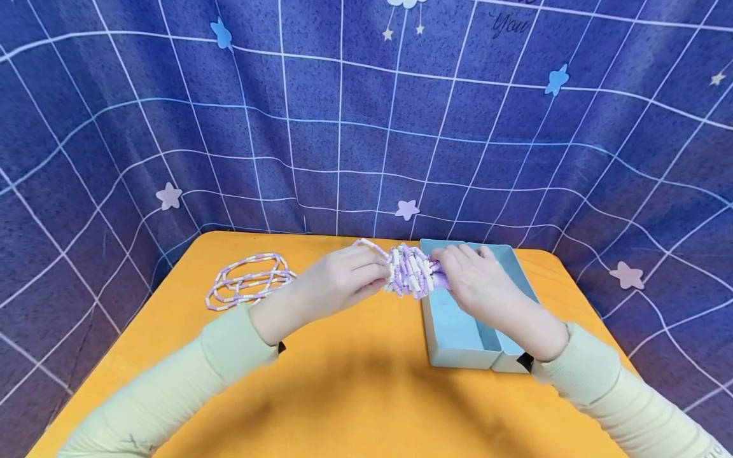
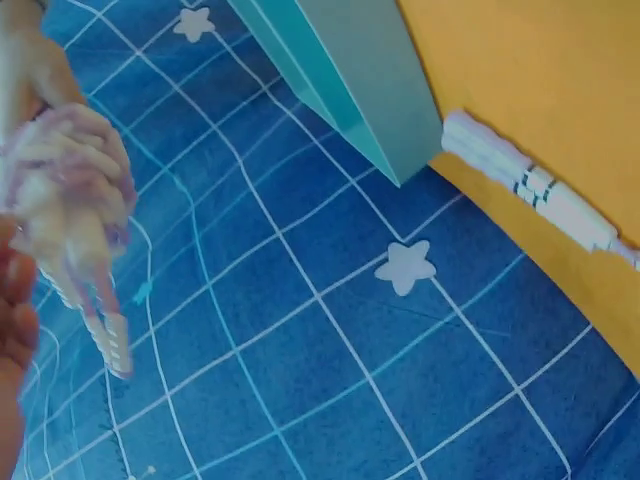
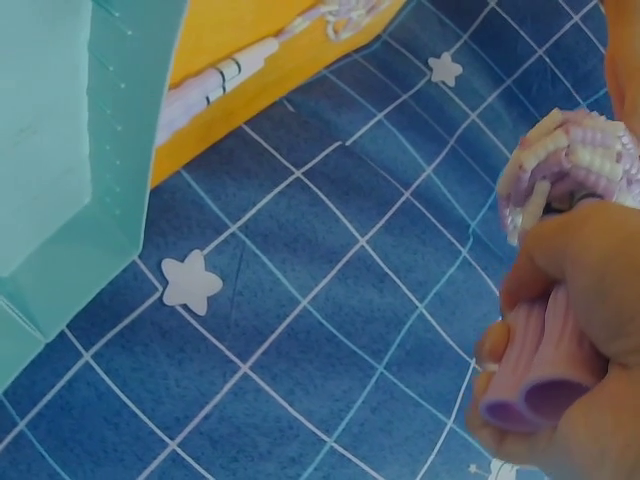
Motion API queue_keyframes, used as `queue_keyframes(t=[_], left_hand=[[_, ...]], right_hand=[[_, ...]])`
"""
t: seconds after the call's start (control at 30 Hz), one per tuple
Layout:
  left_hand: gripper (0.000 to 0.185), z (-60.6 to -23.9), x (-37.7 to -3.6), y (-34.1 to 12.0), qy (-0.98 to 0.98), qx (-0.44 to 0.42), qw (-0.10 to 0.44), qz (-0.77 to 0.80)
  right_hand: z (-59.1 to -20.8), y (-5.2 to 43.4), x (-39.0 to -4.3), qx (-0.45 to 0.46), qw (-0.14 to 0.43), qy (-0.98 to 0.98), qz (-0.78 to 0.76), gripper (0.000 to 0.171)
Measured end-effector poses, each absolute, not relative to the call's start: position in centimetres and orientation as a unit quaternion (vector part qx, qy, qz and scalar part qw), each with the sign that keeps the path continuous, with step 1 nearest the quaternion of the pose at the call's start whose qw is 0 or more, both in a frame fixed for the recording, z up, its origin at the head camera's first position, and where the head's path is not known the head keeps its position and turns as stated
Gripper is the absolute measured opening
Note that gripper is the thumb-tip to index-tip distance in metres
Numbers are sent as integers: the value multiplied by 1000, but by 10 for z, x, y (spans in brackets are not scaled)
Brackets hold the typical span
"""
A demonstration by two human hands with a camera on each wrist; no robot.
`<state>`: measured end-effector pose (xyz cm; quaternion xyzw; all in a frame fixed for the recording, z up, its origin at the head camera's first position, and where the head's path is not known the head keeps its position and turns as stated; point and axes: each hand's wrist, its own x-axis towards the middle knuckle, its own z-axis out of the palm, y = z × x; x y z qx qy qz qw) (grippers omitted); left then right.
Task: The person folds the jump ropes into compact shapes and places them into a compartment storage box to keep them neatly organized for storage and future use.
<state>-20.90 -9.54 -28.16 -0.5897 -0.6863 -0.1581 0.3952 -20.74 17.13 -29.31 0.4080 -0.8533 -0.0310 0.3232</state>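
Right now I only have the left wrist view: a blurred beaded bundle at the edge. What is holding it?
Observer: In the head view the left hand and right hand both grip the wound jump rope.
Operator: Handles?
Observer: The right wrist view shows two purple handles together in the right fist.
Operator: Anything else on the table?
Observer: A second beaded rope lies coiled left of the hands; the teal box sits under the right hand.

Hidden and blurred parts around the rope bundle

The right hand (image 1: 481, 280) covers the bundle's (image 1: 409, 270) purple handles in the head view; the left wrist view shows the bundle blurred, the left hand (image 2: 15, 300) cut by the edge. The box's (image 1: 458, 331) right side sits behind the right forearm.
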Motion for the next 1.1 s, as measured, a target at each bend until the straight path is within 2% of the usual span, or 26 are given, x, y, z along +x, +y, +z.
queue_keyframes(t=[0.13, 0.3, 0.43, 0.6, 0.73, 0.93, 1.1], left_hand=[[17, -287, -206, -88, -728, -524, 373, -234], [22, -292, -199, -74, -776, -426, 374, -277], [19, -295, -195, -67, -797, -382, 373, -281], [15, -297, -192, -63, -802, -376, 362, -290], [14, -298, -194, -62, -792, -394, 375, -279], [5, -299, -194, -65, -794, -420, 391, -202], [5, -302, -191, -66, -819, -413, 371, -146]], right_hand=[[-296, 171, -209, 385, 356, -850, -40, 23], [-298, 168, -211, 376, 393, -837, -51, 25], [-300, 166, -210, 370, 411, -831, -59, 27], [-301, 164, -209, 364, 412, -833, -66, 30], [-303, 163, -210, 371, 410, -831, -66, 31], [-310, 163, -211, 368, 409, -830, -89, 33], [-316, 163, -207, 362, 391, -838, -120, 36]])
